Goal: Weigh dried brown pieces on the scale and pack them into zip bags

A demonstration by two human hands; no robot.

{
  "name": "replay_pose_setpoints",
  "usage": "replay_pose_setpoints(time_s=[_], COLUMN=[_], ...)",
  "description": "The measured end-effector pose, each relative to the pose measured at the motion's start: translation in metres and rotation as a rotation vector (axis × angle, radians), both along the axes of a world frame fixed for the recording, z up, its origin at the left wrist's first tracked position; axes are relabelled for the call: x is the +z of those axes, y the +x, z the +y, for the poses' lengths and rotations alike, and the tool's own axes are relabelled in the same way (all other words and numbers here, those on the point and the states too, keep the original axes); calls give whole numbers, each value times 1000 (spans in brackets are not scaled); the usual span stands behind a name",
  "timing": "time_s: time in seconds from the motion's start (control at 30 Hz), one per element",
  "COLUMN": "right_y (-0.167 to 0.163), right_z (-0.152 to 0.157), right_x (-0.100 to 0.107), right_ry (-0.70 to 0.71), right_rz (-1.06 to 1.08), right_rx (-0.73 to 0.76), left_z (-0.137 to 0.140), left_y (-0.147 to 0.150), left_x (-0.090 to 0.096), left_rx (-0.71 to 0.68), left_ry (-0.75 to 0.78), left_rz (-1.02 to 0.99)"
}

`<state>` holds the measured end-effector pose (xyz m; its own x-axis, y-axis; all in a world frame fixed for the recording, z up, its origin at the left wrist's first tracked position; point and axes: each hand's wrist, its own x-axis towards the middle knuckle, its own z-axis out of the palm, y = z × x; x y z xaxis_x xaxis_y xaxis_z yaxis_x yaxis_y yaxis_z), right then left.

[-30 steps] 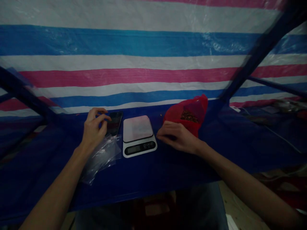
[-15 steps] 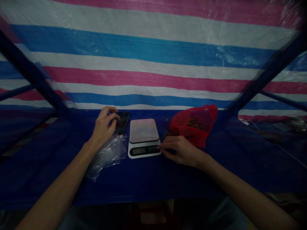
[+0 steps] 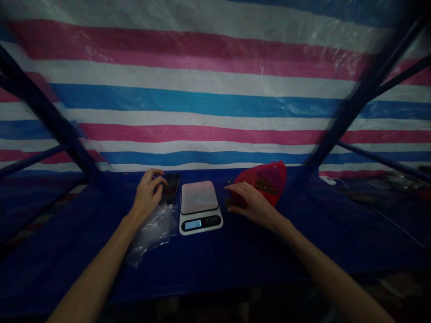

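Note:
A white kitchen scale (image 3: 199, 198) sits at the middle of the blue surface, its display lit with what looks like zeros. Just left of it lies a dark phone (image 3: 171, 187), and my left hand (image 3: 150, 190) rests over the phone's near side, fingers bent and apart, gripping nothing. Clear plastic bags (image 3: 151, 231) are spread below that wrist. To the right of the scale, my right hand (image 3: 251, 197) is open, thumb and fingers apart around a small brownish item, partly hidden. Behind this hand stands a red bag (image 3: 279, 179) with small brown pieces inside.
Blue metal posts (image 3: 350, 107) slope up on both sides. A striped plastic sheet (image 3: 202, 103) closes off the back. Near the right post lies a white plug-like object (image 3: 327, 180) with a cable. A tiny brown piece lies behind the scale's right side.
My right hand has left the scale's buttons and moved right, to the red bag, its fingers opening. The scale's display has lit up. My left hand stays by the phone. The view has tilted upward.

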<state>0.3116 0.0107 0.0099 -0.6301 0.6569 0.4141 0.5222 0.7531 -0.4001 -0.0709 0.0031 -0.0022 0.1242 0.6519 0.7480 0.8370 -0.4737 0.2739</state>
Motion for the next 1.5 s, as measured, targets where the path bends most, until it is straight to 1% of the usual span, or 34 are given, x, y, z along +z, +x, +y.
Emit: replay_pose_setpoints(time_s=[0.1,0.17,0.23,0.33,0.4,0.47,0.53,0.6,0.7,0.73,0.8,0.87,0.93,1.03,1.13,1.2,1.27,1.4,1.5], right_y=[2,1,-4,-19,-36,-57,-77,-90,-89,-85,-76,-71,-76,-102,-139,-166,-194,-249,-284], right_z=[11,16,18,19,20,21,25,29,32,30,18,-2,-27,-58,-66,-56,-39,2,26], right_x=[-12,-15,-10,9,22,28,29,27,24,23,20,13,1,-14,-17,-10,0,20,27], right_ry=[-85,-138,-145,-104,-94,-95,-87,-88,-98,-89,-54,-33,-47,-73,-50,-9,36,95,110], right_rz=[-102,-107,-74,-9,37,53,14,-56,-66,-27,105,223,245,117,-21,-75,-116,-271,-445], right_rx=[-39,-40,-35,-21,14,54,71,79,102,102,55,-18,-45,9,75,139,169,183,291], left_z=[0,0,0,0,-1,-1,-1,-1,-1,-1,-1,-1,-2,-3,-6,-6,-6,-4,-4], left_y=[0,-1,-1,-2,-1,-1,0,-1,-3,-3,-5,-6,-6,-6,-7,-10,-15,-32,-43], left_x=[1,1,0,0,0,0,-1,-2,-2,-1,2,5,7,9,9,10,11,10,8], left_rx=[2,9,12,1,-10,-20,-27,-31,-30,-29,-26,-18,-8,-5,-10,-3,17,126,206], left_ry=[3,-5,-9,-3,2,5,7,6,4,3,5,5,4,-9,-16,-6,12,107,165], left_rz=[-10,-20,-24,-26,-33,-38,-38,-34,-25,-22,-22,-32,-61,-110,-133,-144,-164,-285,-370])
